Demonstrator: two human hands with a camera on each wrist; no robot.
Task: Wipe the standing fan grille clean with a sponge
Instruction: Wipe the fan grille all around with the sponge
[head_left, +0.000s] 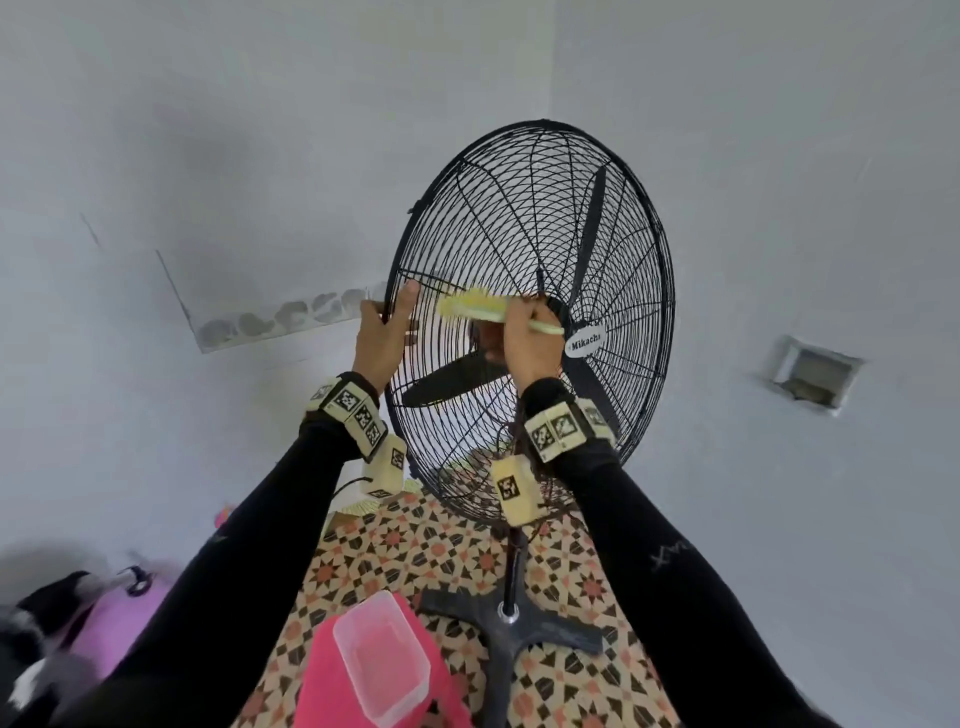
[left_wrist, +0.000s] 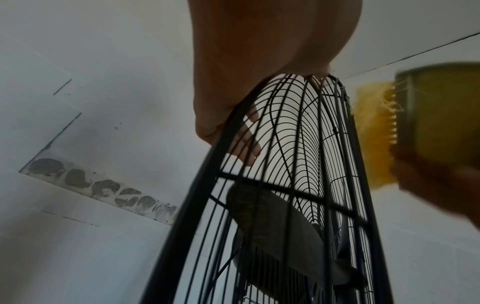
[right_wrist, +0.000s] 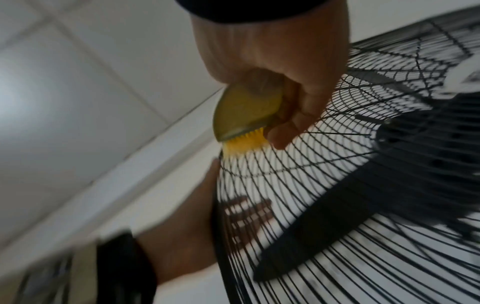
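Pale grey walls stand all around, and the floor (head_left: 415, 545) has bright tiles with star shapes in brown, pink and cream. On it stands a big black fan (head_left: 530, 322) on a thin pole (head_left: 511, 571) with a flat cross foot (head_left: 519, 631). Its round grille (head_left: 613, 249) is made of many thin black wires that spread out from the middle like a spider web, and dark smooth blades (head_left: 452, 376) sit behind them. The left hand (head_left: 382, 338) holds the near left rim of the grille, with the thumb in front and the fingers (left_wrist: 249, 144) curled round behind the wires. The right hand (head_left: 530, 343) is closed tight on the handle of a yellow brush (head_left: 478, 307); it looks like a brush with soft, fluffy bristles (left_wrist: 371, 135), not a sponge. The bristles press on the wires on the left side, between the rim and the middle badge (head_left: 586, 340). I think the cleaning is under way but far from done, since the tool touches only one small spot and most of the big grille is left to do. I cannot tell from the pictures which wires are already clean. Near the person, a clear plastic box (head_left: 382, 657) sits on something bright pink (head_left: 332, 675), and a purple thing (head_left: 124, 618) lies at the far left.
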